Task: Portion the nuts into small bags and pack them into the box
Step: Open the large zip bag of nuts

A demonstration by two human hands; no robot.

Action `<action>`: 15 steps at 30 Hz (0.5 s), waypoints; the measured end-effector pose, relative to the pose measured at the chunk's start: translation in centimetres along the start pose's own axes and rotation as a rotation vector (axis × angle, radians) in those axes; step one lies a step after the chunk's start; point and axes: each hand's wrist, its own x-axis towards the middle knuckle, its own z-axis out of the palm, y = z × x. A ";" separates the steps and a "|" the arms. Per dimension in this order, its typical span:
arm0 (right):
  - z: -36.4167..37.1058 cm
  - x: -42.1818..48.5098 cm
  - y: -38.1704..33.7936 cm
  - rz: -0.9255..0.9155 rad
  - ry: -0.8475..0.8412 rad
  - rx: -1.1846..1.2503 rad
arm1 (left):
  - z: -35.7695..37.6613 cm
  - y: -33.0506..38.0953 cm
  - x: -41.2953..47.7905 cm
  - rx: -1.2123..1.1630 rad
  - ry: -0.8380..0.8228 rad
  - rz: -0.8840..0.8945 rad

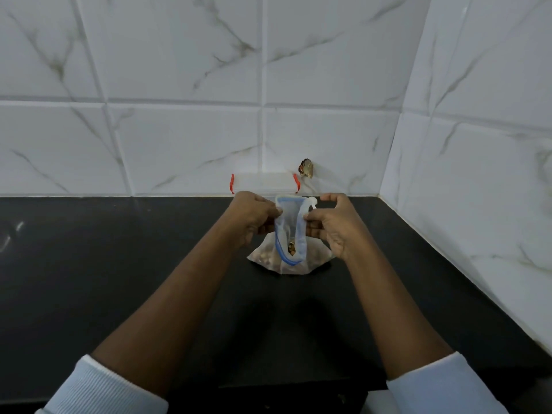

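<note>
Zip bag (291,227) above nut pouch (317,259), left fingers (270,213) and right fingers (314,218) pinching its sides

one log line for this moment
left hand: pinches small zip bag, mouth open | right hand: pinches same bag | large nut bag: on counter

**Colours in frame**

Desk (119,264): flat black. Wall tiles (179,55): white, grey-brown marble veining. Small bag (291,231): translucent, blue zip line. Box (263,183): clear-white, red clips. Sleeves (98,389): pale blue, ribbed. Nuts (291,249): brown-tan.
</note>
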 end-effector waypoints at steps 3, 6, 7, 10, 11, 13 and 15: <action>0.6 -0.3 0.3 0.097 -0.023 0.281 | 0.5 -0.4 0.1 -0.305 -0.050 -0.118; 0.8 0.2 1.3 0.282 -0.044 0.525 | 0.3 -1.4 0.6 -0.633 -0.123 -0.283; 0.7 0.2 1.4 0.328 -0.035 0.607 | -0.1 -1.6 0.7 -0.733 -0.149 -0.334; -0.6 0.3 1.2 0.363 0.036 0.804 | -1.8 -2.5 1.3 -1.017 -0.125 -0.411; -1.1 0.2 1.0 0.367 0.056 0.865 | -2.3 -2.9 1.6 -1.116 -0.105 -0.431; -1.9 0.0 0.7 0.361 0.098 0.958 | -3.1 -3.5 1.9 -1.287 -0.095 -0.455; -2.4 0.3 0.7 0.360 0.113 0.996 | -3.4 -3.9 2.0 -1.359 -0.113 -0.454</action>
